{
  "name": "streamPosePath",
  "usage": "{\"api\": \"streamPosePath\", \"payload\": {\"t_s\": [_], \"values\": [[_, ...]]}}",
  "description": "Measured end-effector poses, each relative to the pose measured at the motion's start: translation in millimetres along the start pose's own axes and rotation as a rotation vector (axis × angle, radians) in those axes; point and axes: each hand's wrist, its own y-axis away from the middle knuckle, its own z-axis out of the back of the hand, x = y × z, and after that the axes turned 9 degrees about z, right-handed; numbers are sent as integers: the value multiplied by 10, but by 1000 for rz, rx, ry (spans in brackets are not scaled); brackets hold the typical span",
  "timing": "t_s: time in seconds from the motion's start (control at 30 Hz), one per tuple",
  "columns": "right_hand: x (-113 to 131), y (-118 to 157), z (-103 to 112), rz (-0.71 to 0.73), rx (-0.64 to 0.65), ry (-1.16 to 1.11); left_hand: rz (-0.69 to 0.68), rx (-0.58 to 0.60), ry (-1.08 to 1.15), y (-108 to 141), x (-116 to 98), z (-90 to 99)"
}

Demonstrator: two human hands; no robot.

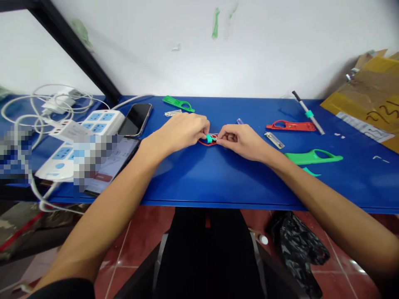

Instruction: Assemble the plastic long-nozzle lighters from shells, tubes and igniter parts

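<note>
Near the middle of the table, my left hand and my right hand meet over a small red piece with thin wires. A bit of green tape sits on it, by my left fingertips, which are pinched together there. The thumb and forefinger of my right hand close on the other end, near a dark part. My fingers cover much of this small piece. Just behind my right hand lies a purple item, partly hidden. Beyond my left hand rest a green plastic part with an oval loop and a small clear-and-metal piece.
At right lie a red looped plastic part, a clear-and-metal piece, a green looped part, a green tape scrap, a pen and a cardboard box. Phones, power strips and white cables crowd the left.
</note>
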Motion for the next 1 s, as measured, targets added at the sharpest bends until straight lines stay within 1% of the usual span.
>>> {"api": "streamPosePath", "payload": {"t_s": [0.2,0.37,0.53,0.67,0.77,1.0], "values": [[-16,-7,-31,-26,-58,33,-41,-17,14,-37,60,-36],[-28,-17,-46,-70,-83,62,-15,-18,-8,-52,69,-81],[-17,-39,-61,-106,-83,88,-71,-93,-29,-35,40,-150],[-7,-58,-62,-159,-68,103,-70,-127,-48,-18,-4,-163],[-11,-56,-54,-156,-61,68,-78,-145,-24,-29,-10,-168],[-23,-34,-49,-142,-76,10,-168,-117,78,-114,119,-199]]}}
